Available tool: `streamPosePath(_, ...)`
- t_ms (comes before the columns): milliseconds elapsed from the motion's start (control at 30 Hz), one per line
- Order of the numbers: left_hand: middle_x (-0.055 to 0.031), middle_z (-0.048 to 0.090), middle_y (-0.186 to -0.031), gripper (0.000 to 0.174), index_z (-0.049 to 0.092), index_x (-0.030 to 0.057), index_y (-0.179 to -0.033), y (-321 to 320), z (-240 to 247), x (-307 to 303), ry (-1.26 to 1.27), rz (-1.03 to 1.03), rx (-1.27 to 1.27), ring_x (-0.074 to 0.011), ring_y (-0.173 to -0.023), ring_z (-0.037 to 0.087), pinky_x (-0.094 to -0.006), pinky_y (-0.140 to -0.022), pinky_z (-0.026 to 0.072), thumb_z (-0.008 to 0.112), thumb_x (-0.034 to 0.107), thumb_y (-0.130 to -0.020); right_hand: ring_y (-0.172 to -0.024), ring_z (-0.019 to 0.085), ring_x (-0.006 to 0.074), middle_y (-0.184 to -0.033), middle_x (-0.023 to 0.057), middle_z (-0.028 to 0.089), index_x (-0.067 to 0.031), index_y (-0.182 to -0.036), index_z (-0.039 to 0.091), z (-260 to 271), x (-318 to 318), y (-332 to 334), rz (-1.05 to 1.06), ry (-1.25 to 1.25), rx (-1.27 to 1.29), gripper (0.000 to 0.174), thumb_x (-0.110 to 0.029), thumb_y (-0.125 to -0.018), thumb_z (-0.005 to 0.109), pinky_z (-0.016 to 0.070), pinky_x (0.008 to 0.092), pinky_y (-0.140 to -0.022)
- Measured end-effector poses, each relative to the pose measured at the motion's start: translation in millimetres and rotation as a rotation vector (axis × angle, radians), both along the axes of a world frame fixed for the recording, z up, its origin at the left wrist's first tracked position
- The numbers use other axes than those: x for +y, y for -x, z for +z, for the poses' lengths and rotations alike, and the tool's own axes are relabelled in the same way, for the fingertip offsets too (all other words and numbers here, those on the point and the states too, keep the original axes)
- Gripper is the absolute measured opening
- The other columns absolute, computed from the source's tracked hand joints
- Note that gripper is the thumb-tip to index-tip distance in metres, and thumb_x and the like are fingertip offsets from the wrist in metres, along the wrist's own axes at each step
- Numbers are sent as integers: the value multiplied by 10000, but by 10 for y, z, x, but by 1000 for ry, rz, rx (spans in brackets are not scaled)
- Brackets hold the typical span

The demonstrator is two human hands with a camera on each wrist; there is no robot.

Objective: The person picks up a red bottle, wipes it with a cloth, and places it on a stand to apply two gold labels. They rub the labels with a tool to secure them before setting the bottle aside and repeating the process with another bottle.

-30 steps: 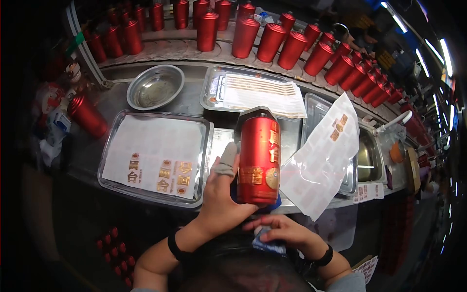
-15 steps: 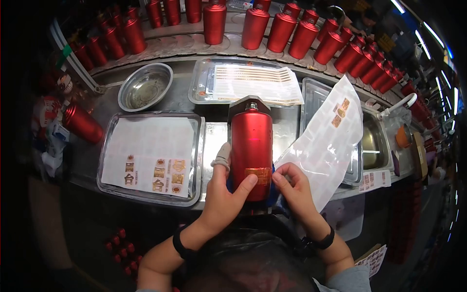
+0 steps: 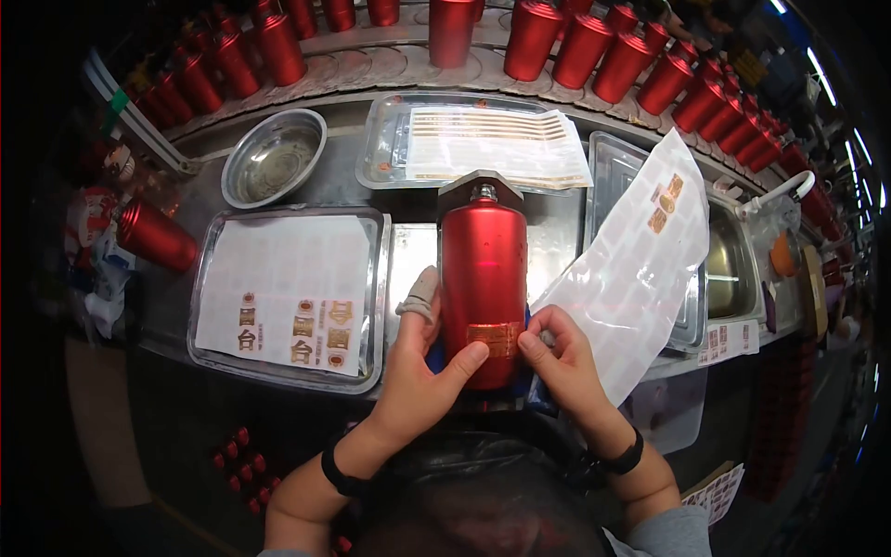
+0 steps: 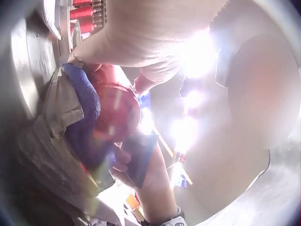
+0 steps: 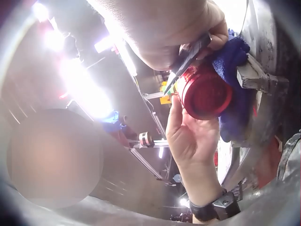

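Observation:
A red bottle (image 3: 484,265) lies with its neck pointing away from me, bearing a gold label (image 3: 493,338) near its base. My left hand (image 3: 419,381) grips it from the left, thumb on the label's left end and a pale cover on one finger. On the other side, the right hand (image 3: 568,357) has its thumb and curled forefinger right at the label's other end. A dark flat piece (image 5: 190,57) is held in that right hand; its kind cannot be told. Blue cloth (image 5: 231,61) pads the support under the bottle (image 5: 205,96).
To the left, a tray (image 3: 199,311) carries a sheet of gold stickers. A metal bowl (image 3: 276,160) and another tray (image 3: 373,148) with striped sheets stand behind. On the right lies a curled white sheet (image 3: 631,288). Several red bottles (image 3: 585,51) line the conveyor.
The bottle has turned: its large gold characters no longer show, and plain red faces up. My right hand has risen from below the bottle to its right side; my left thumb now presses the label.

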State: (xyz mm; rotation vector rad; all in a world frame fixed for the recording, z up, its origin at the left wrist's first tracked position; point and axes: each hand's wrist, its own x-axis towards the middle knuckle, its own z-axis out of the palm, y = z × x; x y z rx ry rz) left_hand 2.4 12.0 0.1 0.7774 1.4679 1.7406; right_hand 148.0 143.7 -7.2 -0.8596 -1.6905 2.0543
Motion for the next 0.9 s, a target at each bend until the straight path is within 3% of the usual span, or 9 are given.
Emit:
streamPosePath(167, -243, 410, -1462, 686, 177, -18, -1515, 29, 37, -178, 40, 143, -102, -275, -1374, 416, -388, -1146, 313, 548, 14, -939, -639, 343, -20, -749, -86, 440, -85, -913, 505, -16, -6, 7, -7, 9, -11, 175, -167, -955, 653, 271, 155, -558)
streamPosePath(300, -216, 472, -1390, 662, 193, -21, -1500, 41, 214, -271, -31, 178, -210, -275, -1325, 463, -390, -1130, 347, 519, -32, -924, -653, 358, -21, -768, -81, 446, -86, -919, 499, 25, -33, 22, -13, 2, -11, 173, -168, -960, 645, 286, 152, -567)
streamPosePath(400, -211, 440, -1410, 696, 179, -30, -1502, -101, 222, -257, 27, 117, 29, -276, -1337, 447, -396, -1133, 342, 544, -33, -910, -675, 373, -21, -788, -77, 453, -88, -927, 494, 51, -36, 33, -11, 3, -9, 172, -168, -963, 642, 304, 150, -581)
streamPosePath(433, -203, 412, -1431, 777, 188, -42, -1499, -96, 144, -259, 34, 96, 198, -283, -1345, 433, -400, -1142, 324, 635, -10, -864, -683, 378, -21, -796, -76, 456, -88, -931, 492, 54, -34, 36, -10, 1, -4, 172, -169, -964, 641, 311, 150, -586)
streamPosePath(567, -203, 404, -1439, 952, 234, -45, -1491, -115, 170, -248, 161, 59, 471, -308, -1355, 413, -397, -1141, 308, 812, 87, -745, -700, 389, -20, -817, -73, 463, -87, -936, 489, 56, -28, 27, -9, -4, -19, 174, -169, -965, 638, 323, 152, -596)
streamPosePath(667, -216, 385, -1447, 978, 242, -41, -1489, -130, 217, -207, 230, 62, 690, -325, -1355, 402, -392, -1117, 332, 835, 111, -726, -701, 396, -20, -824, -71, 468, -86, -937, 487, 79, -47, 47, -12, -19, -27, 177, -172, -966, 638, 330, 151, -598)
streamPosePath(700, -242, 386, -1418, 943, 321, -50, -1456, -136, 200, -175, 191, 103, 760, -429, -1250, 479, -420, -1043, 414, 837, 119, -685, -700, 398, -21, -822, -71, 469, -86, -936, 487, 83, -46, 58, -16, -20, -25, 178, -174, -966, 639, 333, 151, -599)
streamPosePath(833, -242, 393, -1410, 847, 393, -27, -1426, -120, 39, -152, 111, 122, 782, -415, -1253, 485, -404, -992, 470, 782, 17, -674, -686, 399, -20, -808, -71, 475, -86, -927, 484, 86, -40, 52, -11, -39, -41, 198, -189, -961, 650, 335, 151, -592)
streamPosePath(900, -241, 393, -1411, 866, 378, -31, -1432, -96, 12, -169, 97, 99, 779, -414, -1258, 480, -403, -1010, 453, 776, 10, -664, -677, 397, -20, -797, -72, 478, -85, -916, 481, 103, -61, 69, -26, -52, -43, 217, -197, -952, 664, 330, 151, -585)
